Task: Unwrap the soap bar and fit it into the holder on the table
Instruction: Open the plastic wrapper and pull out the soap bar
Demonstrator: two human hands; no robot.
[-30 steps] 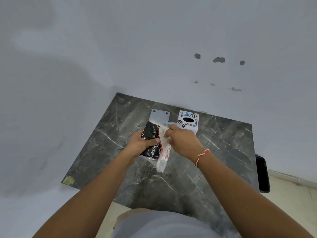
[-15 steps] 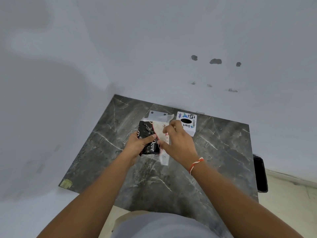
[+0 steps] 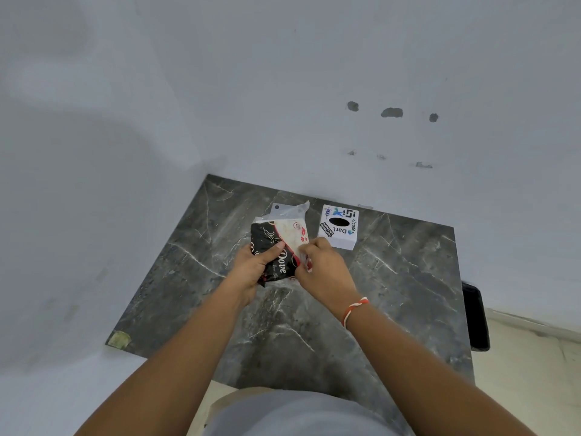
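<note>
A soap bar in a black, white and red wrapper (image 3: 276,247) is held above the dark marble table (image 3: 393,278). My left hand (image 3: 256,267) grips its left side, thumb across the black printed face. My right hand (image 3: 323,269) pinches the wrapper's lower right edge, where the plastic is crumpled. The wrapper's clear top end (image 3: 294,212) stands loose and open. Behind the soap, a grey plate with a hole (image 3: 278,208) peeks out; most of it is hidden. The bare soap itself does not show.
A white box with stickers and a black oval opening (image 3: 339,226) stands just right of the soap, near the wall. A black object (image 3: 476,316) hangs off the table's right edge. Walls close in behind and to the left.
My right hand has slid from the wrapper's top down to its lower right edge. The white part of the wrapper now lies flatter and the clear top end sticks up.
</note>
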